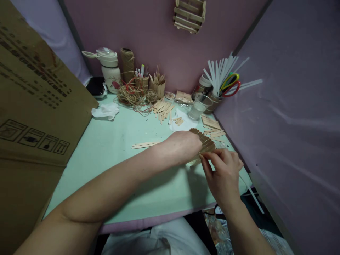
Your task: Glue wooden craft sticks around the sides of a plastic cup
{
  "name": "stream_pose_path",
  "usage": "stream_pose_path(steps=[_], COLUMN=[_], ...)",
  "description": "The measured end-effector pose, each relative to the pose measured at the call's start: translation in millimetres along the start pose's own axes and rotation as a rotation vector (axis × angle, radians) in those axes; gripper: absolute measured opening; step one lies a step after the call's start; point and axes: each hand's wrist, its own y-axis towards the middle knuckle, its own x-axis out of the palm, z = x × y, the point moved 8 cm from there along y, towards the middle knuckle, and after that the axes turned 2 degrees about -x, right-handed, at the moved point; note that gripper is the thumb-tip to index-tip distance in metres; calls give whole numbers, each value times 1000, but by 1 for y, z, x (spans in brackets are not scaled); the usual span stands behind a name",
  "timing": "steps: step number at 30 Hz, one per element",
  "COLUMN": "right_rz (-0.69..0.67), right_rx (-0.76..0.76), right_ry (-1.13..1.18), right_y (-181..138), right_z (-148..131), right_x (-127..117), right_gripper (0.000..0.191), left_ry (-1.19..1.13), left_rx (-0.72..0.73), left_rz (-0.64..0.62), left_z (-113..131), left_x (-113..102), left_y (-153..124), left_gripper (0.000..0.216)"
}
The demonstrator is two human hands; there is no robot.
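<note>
My left hand reaches across the mint-green table and is closed round a fan-shaped piece of glued wooden craft sticks, held just above the table's right side. My right hand meets it from below and pinches the piece's lower edge with thumb and fingers. Two loose sticks lie on the table to the left of my left wrist. More sticks lie flat just beyond the piece.
At the back stand a lidded bottle, a twine spool, tangled twine, a stick pile, a clear cup and a jar with scissors and white strips. A cardboard sheet walls the left; purple cloth the right.
</note>
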Motion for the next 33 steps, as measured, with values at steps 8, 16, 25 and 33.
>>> stream_pose_path(steps=[8,16,25,33], right_rz=[-8,-13,-7,4], right_rx=[-16,-8,-5,-12], right_ry=[-15,-28,-23,-8], right_y=[2,2,0,-2], right_z=[-4,-3,-1,0], right_x=[0,0,2,2], right_gripper=[12,12,10,10], left_ry=[132,124,106,125], left_rx=[123,125,140,155], left_rz=[151,143,185,212], left_z=[5,7,5,4], left_x=[6,20,26,34], left_y=[1,8,11,14], left_gripper=[18,18,14,15])
